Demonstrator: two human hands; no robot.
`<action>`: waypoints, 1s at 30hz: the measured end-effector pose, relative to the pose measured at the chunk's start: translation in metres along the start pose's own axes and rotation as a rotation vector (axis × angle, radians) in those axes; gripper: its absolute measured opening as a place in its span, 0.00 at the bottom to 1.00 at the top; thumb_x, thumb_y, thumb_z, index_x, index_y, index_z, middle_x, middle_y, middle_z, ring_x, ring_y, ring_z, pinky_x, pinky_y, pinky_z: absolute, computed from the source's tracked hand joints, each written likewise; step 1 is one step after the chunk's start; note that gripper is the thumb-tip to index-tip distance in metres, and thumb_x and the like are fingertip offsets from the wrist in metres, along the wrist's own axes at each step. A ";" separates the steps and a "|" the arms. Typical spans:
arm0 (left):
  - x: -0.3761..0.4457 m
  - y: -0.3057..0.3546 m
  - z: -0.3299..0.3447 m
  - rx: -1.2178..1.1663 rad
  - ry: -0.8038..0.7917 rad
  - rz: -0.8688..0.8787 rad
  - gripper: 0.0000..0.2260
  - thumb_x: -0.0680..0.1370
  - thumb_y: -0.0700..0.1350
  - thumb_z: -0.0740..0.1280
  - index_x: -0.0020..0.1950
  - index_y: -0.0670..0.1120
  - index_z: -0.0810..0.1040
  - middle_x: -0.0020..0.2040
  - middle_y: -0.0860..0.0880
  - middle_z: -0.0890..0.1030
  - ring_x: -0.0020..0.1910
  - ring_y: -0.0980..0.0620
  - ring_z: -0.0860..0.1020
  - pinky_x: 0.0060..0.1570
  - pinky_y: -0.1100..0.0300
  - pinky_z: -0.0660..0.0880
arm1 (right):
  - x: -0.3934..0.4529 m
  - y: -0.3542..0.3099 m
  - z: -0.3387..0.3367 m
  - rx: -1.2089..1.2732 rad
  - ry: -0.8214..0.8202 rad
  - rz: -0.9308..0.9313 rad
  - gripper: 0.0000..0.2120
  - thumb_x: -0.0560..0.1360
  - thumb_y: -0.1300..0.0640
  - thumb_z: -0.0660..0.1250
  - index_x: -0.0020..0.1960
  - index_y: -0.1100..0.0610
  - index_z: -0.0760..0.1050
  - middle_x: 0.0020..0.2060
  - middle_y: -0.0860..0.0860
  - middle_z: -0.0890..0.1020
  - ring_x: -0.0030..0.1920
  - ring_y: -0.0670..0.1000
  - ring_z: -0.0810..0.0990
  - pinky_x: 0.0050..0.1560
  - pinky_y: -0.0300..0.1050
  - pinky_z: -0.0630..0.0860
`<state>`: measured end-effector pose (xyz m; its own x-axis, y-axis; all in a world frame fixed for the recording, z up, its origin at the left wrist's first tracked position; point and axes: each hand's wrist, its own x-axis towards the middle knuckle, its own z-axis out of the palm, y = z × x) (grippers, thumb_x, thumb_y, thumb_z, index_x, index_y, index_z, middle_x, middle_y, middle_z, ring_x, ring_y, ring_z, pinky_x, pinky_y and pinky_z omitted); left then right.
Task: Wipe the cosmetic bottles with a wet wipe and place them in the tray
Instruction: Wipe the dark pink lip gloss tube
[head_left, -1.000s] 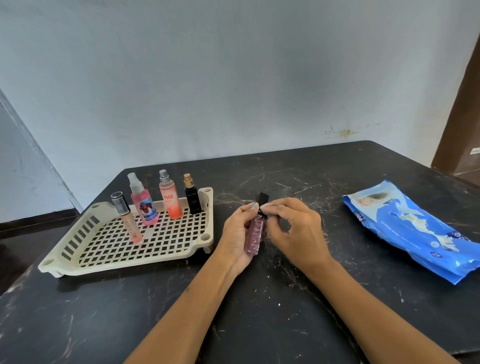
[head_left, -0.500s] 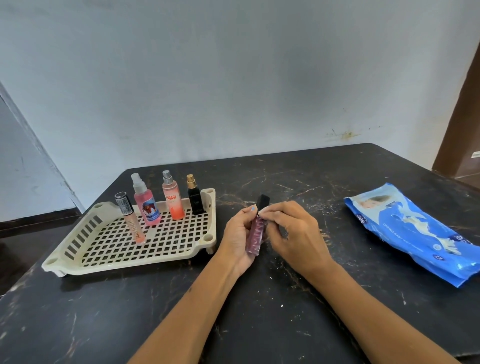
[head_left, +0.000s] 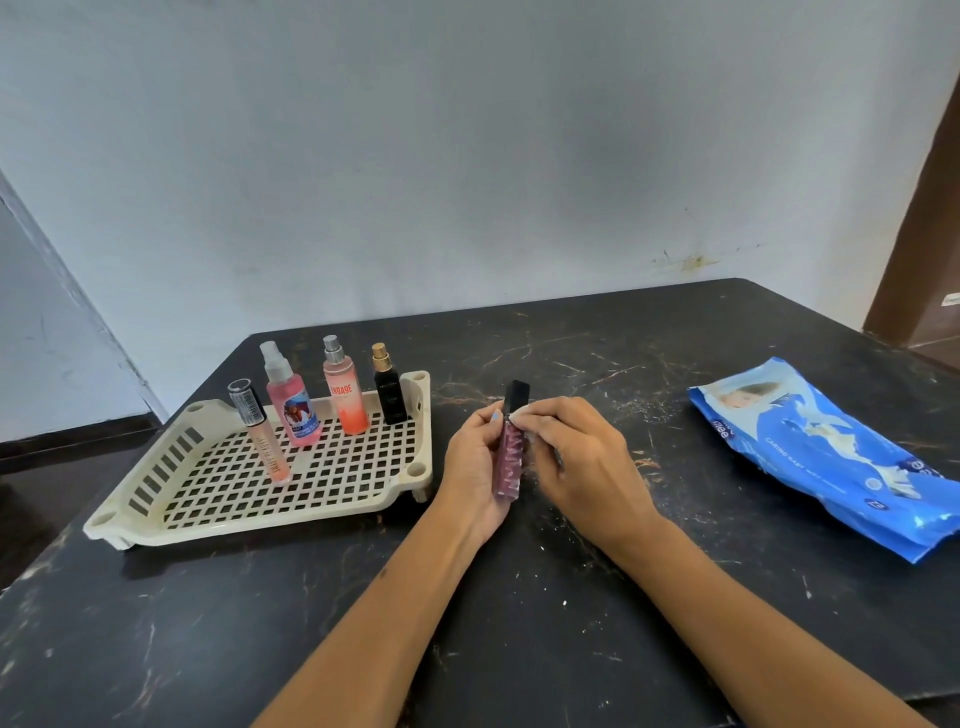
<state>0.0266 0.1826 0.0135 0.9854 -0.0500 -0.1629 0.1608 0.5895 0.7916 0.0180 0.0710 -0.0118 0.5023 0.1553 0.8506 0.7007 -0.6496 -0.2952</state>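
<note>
Lip-gloss tube (head_left: 508, 457), plum with a black cap, stands nearly upright between the two hands just right of the tray (head_left: 156, 525), its long axis tipped slightly away from the person, cap end up and well clear of the fingers. Left hand (head_left: 475, 467) has its grip clamped around the tube's left side and back, thumb pressed near the cap joint. Right hand (head_left: 582, 462) closes on the tube from the other side, fingertips meeting the left thumb at the top of the body; a pale sliver shows at those fingertips and may be the wipe, but it is too small to be sure. Both hands touch the tube, so neither is nearer; the left one lies on the tray side, and it looks the likelier to carry the tube over. Tray sits to the left of the tube on the dark counter (head_left: 519, 649), its near right corner just beside the left hand. Four bottles stand upright in it: a slim gloss (head_left: 262, 436) toward the front, then a pink spray (head_left: 291, 405), an orange spray (head_left: 344, 395) and a small black bottle (head_left: 388, 389) in a row along the back wall. Most of the grid floor in front of them is open. Blue wipe pack (head_left: 826, 452) lies flat, well apart to the right.
</note>
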 end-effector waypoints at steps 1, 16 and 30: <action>0.001 0.000 -0.001 -0.001 0.007 0.004 0.10 0.80 0.36 0.55 0.57 0.39 0.74 0.44 0.42 0.79 0.39 0.49 0.79 0.35 0.59 0.77 | 0.000 -0.001 0.000 -0.004 -0.012 -0.003 0.09 0.71 0.68 0.66 0.48 0.64 0.82 0.45 0.54 0.82 0.45 0.53 0.80 0.43 0.46 0.79; -0.002 -0.004 0.002 0.147 -0.018 0.055 0.14 0.81 0.39 0.53 0.46 0.40 0.78 0.38 0.45 0.80 0.36 0.53 0.79 0.38 0.61 0.75 | 0.000 0.001 0.002 0.012 0.011 0.054 0.12 0.75 0.62 0.61 0.50 0.63 0.82 0.46 0.53 0.82 0.46 0.53 0.81 0.42 0.48 0.80; -0.002 -0.004 0.002 0.102 -0.059 0.033 0.11 0.81 0.43 0.56 0.50 0.40 0.76 0.40 0.45 0.79 0.38 0.52 0.79 0.35 0.61 0.77 | 0.000 0.001 0.004 0.042 0.033 0.101 0.10 0.73 0.66 0.65 0.51 0.63 0.82 0.47 0.53 0.82 0.47 0.52 0.81 0.45 0.48 0.80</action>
<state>0.0241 0.1792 0.0121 0.9913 -0.0809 -0.1036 0.1304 0.5067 0.8522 0.0207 0.0729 -0.0143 0.5548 0.0660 0.8294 0.6684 -0.6289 -0.3971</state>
